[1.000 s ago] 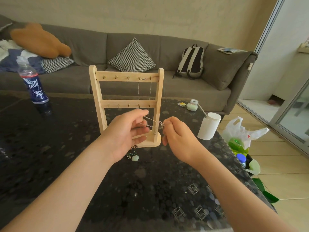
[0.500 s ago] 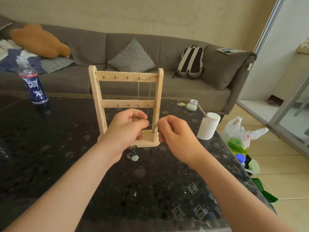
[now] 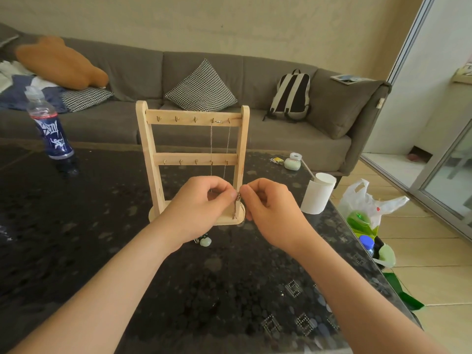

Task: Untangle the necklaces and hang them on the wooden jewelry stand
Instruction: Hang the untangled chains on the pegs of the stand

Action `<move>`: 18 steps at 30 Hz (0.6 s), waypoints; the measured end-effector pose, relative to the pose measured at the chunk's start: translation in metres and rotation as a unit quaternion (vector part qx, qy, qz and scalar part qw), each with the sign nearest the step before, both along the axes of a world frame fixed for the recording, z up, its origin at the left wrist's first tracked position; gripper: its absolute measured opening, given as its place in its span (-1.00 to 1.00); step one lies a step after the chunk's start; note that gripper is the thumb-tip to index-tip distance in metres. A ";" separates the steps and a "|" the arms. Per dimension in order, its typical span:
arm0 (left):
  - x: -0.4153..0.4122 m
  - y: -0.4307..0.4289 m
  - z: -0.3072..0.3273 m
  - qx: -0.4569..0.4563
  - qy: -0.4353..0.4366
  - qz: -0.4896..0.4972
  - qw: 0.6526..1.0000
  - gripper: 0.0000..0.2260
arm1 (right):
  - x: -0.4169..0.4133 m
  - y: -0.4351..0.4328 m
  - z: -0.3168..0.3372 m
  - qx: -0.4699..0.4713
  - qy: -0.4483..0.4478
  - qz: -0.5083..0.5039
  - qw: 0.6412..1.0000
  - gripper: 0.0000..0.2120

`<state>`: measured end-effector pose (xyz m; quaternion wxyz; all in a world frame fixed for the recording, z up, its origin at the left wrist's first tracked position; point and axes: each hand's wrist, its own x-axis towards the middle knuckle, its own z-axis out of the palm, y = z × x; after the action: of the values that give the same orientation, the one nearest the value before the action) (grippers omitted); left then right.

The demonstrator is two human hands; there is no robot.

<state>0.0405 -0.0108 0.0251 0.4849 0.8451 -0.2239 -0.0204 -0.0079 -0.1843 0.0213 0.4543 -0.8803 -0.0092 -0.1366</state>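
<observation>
The wooden jewelry stand point(image 3: 150, 154) stands upright on the dark table, with two rails of small hooks. A thin silver necklace point(image 3: 211, 144) hangs from the top rail's right hooks. In front of the stand's base, my left hand point(image 3: 196, 210) and my right hand point(image 3: 270, 213) meet fingertip to fingertip, both pinching a short chain point(image 3: 236, 208) that dangles between them. A pale green pendant point(image 3: 205, 241) with dark beads lies on the table under my left wrist, partly hidden.
A white paper cup point(image 3: 318, 194) stands right of the stand. A blue-labelled bottle point(image 3: 49, 129) stands at the far left. A small green container point(image 3: 292, 163) lies behind the cup. A plastic bag point(image 3: 367, 205) sits off the table's right edge; the grey sofa point(image 3: 281, 134) runs behind.
My hands came together: the chain was stretched sideways between them, and now the fingertips touch and it hangs down in a short loop. Both hands rose slightly.
</observation>
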 end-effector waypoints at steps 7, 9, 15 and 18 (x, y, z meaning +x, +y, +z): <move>0.000 -0.002 -0.003 0.046 -0.090 -0.011 0.995 -0.96 | -0.001 -0.005 0.000 -0.020 -0.001 -0.004 1.000 -0.79; -0.002 -0.003 -0.004 0.056 -0.098 -0.016 0.993 -0.96 | -0.002 -0.005 0.001 -0.023 0.006 0.001 1.000 -0.78; -0.004 -0.005 0.001 0.040 -0.026 -0.060 0.997 -0.87 | -0.004 -0.001 0.003 -0.018 0.070 0.032 0.997 -0.68; -0.003 -0.005 0.004 -0.006 0.023 -0.073 0.997 -0.81 | -0.008 0.000 0.010 0.095 0.127 0.085 0.984 -0.64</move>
<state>0.0375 -0.0157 0.0291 0.4922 0.8229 -0.2739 -0.0743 -0.0163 -0.1843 0.0311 0.5430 -0.8395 -0.0138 0.0152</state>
